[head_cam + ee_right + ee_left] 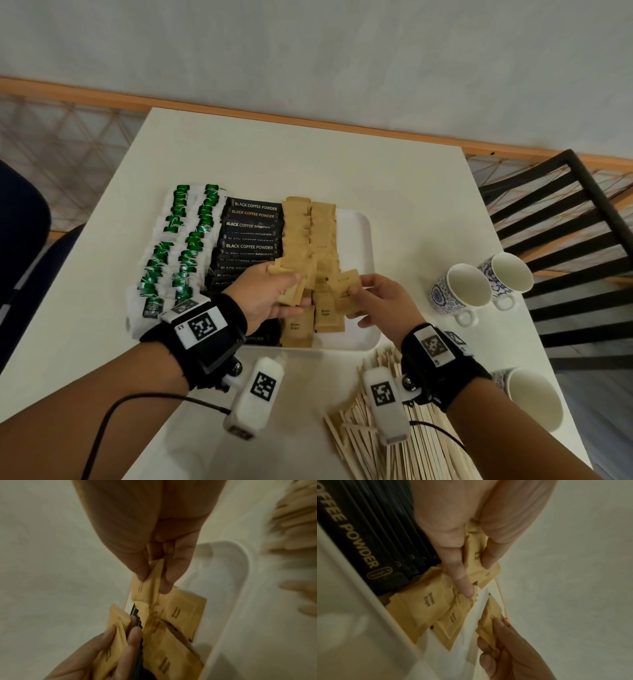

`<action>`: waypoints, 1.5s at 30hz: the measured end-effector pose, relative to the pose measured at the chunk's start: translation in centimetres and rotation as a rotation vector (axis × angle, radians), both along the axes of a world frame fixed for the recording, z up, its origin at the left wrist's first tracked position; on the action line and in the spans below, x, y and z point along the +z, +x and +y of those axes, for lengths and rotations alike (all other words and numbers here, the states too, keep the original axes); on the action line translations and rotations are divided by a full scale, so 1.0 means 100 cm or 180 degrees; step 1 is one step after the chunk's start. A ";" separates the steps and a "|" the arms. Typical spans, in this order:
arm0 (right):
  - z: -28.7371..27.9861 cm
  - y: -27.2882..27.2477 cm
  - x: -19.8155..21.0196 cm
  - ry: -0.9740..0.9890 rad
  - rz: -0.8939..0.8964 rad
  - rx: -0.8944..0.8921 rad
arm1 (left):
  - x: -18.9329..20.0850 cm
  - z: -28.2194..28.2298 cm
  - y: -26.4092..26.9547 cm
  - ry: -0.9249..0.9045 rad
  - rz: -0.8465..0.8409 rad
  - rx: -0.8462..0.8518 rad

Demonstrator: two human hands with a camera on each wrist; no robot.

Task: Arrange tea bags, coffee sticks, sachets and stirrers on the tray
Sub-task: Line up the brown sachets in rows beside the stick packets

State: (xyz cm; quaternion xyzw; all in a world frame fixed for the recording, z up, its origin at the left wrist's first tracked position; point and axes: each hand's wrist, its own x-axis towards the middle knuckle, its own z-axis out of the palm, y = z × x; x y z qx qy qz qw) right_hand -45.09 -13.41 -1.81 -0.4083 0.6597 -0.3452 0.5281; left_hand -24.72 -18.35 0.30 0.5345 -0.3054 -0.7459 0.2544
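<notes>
A white tray (pixel 356 236) on the table carries rows of green-tagged tea bags (pixel 178 246), black coffee sticks (pixel 251 226) and brown sugar sachets (pixel 310 229). Above its near part my left hand (pixel 274 294) grips a small bunch of brown sugar sachets (pixel 476 555) between thumb and fingers. Just to the right, my right hand (pixel 373 298) pinches a single brown sachet (pixel 145 586) by one edge. More sachets (pixel 426 608) lie on the tray under both hands. A heap of wooden stirrers (pixel 376 438) lies on the table near me, partly under my right wrist.
Two patterned cups (pixel 462 291) lie on their sides right of the tray, and a third cup (pixel 531 397) lies near the table's right edge. A black slatted chair (pixel 565 212) stands beyond that edge. The right strip of the tray is bare.
</notes>
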 end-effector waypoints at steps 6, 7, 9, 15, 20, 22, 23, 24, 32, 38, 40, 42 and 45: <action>0.000 0.007 0.004 -0.0036 -0.0127 -0.0106 | 0.004 0.003 -0.004 -0.0044 -0.0007 -0.0203; 0.000 0.008 0.005 0.0004 -0.0076 -0.0048 | 0.004 0.003 -0.004 -0.0062 -0.0022 -0.0250; 0.000 0.006 0.006 0.0012 0.0049 0.0095 | 0.003 0.003 -0.003 -0.0088 -0.0056 -0.0309; 0.006 -0.002 0.008 -0.0262 0.0332 0.0040 | 0.000 0.000 0.001 -0.0201 -0.0099 -0.0073; 0.009 0.000 -0.003 -0.0249 0.1047 0.0541 | -0.002 -0.002 0.004 -0.0236 -0.0121 0.0091; 0.010 0.001 -0.004 -0.0047 0.0861 0.0516 | -0.003 -0.002 0.006 -0.0253 -0.0164 0.0088; 0.011 0.002 -0.007 0.0045 0.0831 0.0561 | -0.004 -0.003 0.007 -0.0262 -0.0195 0.0092; 0.011 0.003 -0.010 0.0118 0.0911 0.0638 | -0.004 -0.003 0.008 -0.0274 -0.0217 0.0099; 0.001 0.009 -0.023 -0.0032 0.1441 0.0672 | -0.010 -0.007 0.011 -0.0280 -0.0280 0.0121; 0.000 0.010 -0.014 -0.0399 0.1436 0.0466 | -0.012 -0.005 0.007 -0.0241 -0.0334 0.0029; -0.001 0.012 -0.005 -0.0562 0.1160 0.0241 | -0.014 -0.004 0.004 -0.0243 -0.0369 -0.0054; -0.003 0.016 0.001 -0.0564 0.0920 0.0237 | -0.013 -0.001 0.001 -0.0284 -0.0391 -0.0248; -0.006 0.020 0.007 -0.0511 0.0645 0.0331 | -0.012 0.003 -0.004 -0.0384 -0.0490 -0.0519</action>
